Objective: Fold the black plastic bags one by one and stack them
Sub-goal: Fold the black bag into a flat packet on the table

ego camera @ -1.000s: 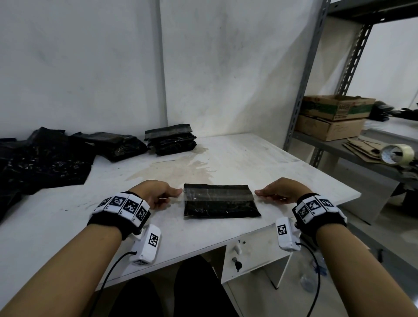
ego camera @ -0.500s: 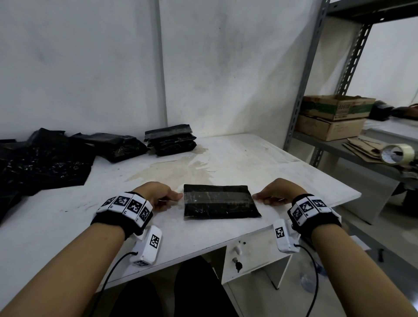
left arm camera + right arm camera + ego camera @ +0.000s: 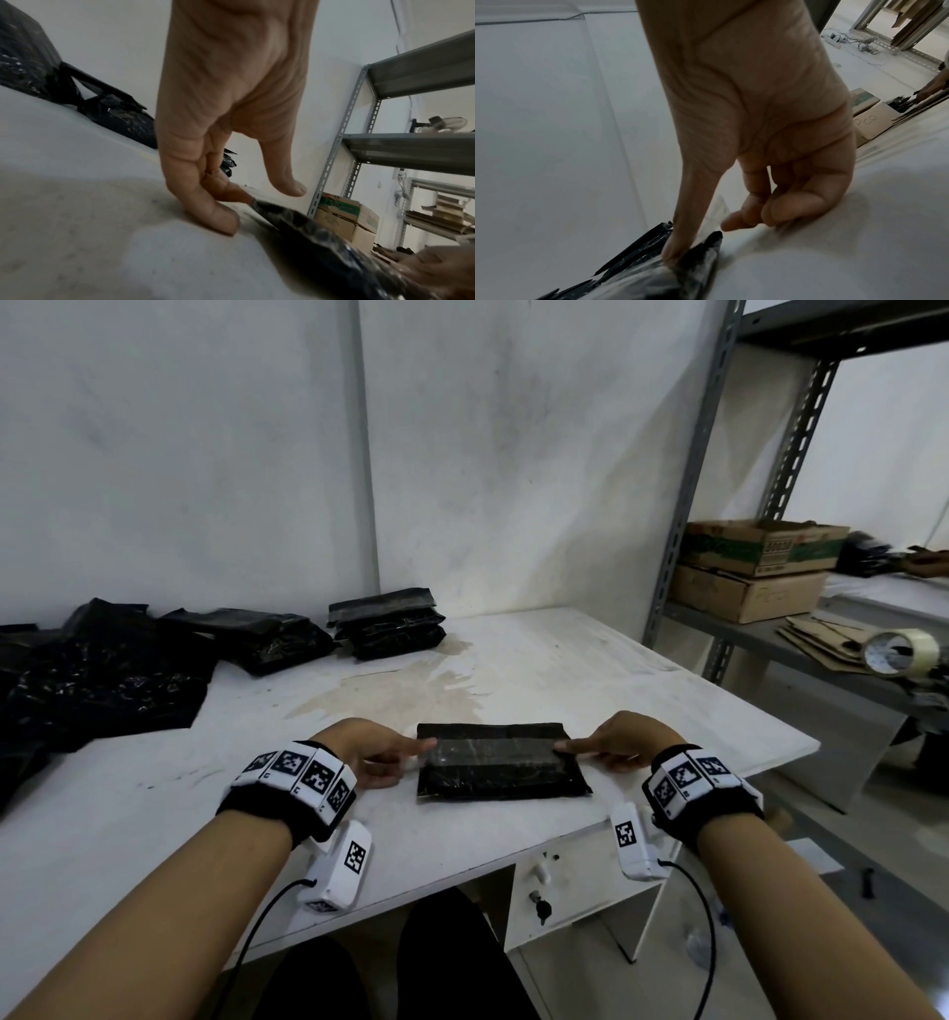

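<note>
A folded black plastic bag [image 3: 498, 762] with a shiny clear strip across it lies flat near the white table's [image 3: 616, 690] front edge. My left hand [image 3: 380, 752] is at its left end, index fingertip on the edge, the other fingers curled; the left wrist view shows that hand [image 3: 231, 142] touching the bag's [image 3: 321, 233] edge. My right hand [image 3: 611, 747] mirrors it at the right end. In the right wrist view one finger [image 3: 675, 249] presses down on the bag [image 3: 641, 280]. A stack of folded bags [image 3: 387, 624] sits at the back by the wall.
Loose unfolded black bags [image 3: 102, 685] spread over the table's left and back-left. A grey metal shelf [image 3: 683, 505] stands to the right with cardboard boxes [image 3: 760, 557] and a tape roll [image 3: 898, 652]. A drawer with a key [image 3: 539, 906] is under the front edge.
Both hands have slid inward from beside the bag, so their index fingertips now lie on its left and right ends. The bag has stayed in place.
</note>
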A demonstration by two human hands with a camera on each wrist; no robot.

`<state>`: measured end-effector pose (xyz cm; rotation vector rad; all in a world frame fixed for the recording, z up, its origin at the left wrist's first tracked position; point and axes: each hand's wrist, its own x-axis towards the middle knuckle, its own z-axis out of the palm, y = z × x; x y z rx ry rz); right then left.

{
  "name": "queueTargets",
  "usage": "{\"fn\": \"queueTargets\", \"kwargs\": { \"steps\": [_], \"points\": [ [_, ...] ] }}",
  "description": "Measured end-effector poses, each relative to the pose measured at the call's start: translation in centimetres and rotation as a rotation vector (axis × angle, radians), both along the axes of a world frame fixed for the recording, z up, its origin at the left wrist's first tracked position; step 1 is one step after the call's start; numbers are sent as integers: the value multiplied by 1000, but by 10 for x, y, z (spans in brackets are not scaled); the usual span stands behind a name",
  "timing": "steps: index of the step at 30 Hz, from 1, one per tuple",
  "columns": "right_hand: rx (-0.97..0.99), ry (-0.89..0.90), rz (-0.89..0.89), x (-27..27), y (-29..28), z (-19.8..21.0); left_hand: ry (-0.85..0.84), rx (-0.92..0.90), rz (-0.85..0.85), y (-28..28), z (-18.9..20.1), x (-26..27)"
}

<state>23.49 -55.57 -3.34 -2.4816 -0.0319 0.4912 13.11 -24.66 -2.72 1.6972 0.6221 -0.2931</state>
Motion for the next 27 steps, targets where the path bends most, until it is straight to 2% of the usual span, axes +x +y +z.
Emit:
{"fn": "queueTargets", "kwargs": {
  "steps": [4, 9, 11, 13, 17, 23, 27],
  "points": [
    [15, -24, 39, 1, 3, 0, -44, 1, -32, -9, 2, 0],
    [201, -36, 56, -6, 7, 8, -98, 7, -10, -10, 4, 2],
    [312, -29, 35, -4, 9, 7, -171, 5, 23, -8, 4, 3],
    [510, 5, 4, -4, 12, 8, -243, -8, 42, -5, 2, 4],
    [836, 2, -31, -6, 18, 8, -401, -157, 94, -1, -2, 3],
    [1053, -16, -130, -7, 27, 8, -521, -285, 143, 5, 2, 6],
    [1165, 122, -73, -7, 35, 14, -571, -357, 163, 8, 3, 7]
  ]
}}
